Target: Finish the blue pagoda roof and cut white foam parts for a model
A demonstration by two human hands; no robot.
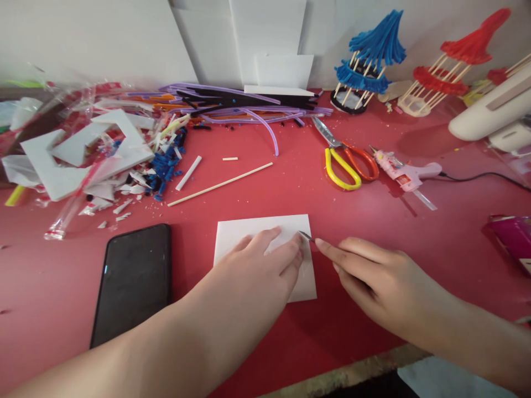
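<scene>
A white foam board piece [305,282] lies flat on the red table. My left hand [265,260] rests on top of it with fingers stretched out and partly apart, covering much of its middle. From the right side, my right hand [377,271] is closed around a craft knife [307,236], whose handle is mostly hidden in the fingers. The dark narrow blade reaches over the board's right part, its tip close to my left fingertips. Left of the board lies a black phone [135,282].
Scissors [342,155] and a pink glue gun [409,170] with a cord lie to the right. A blue-roofed model [365,63] and a red-roofed one [450,69] stand behind. Foam scraps [95,155], purple and black pipe cleaners [240,105] and a wooden stick [219,184] lie left and back.
</scene>
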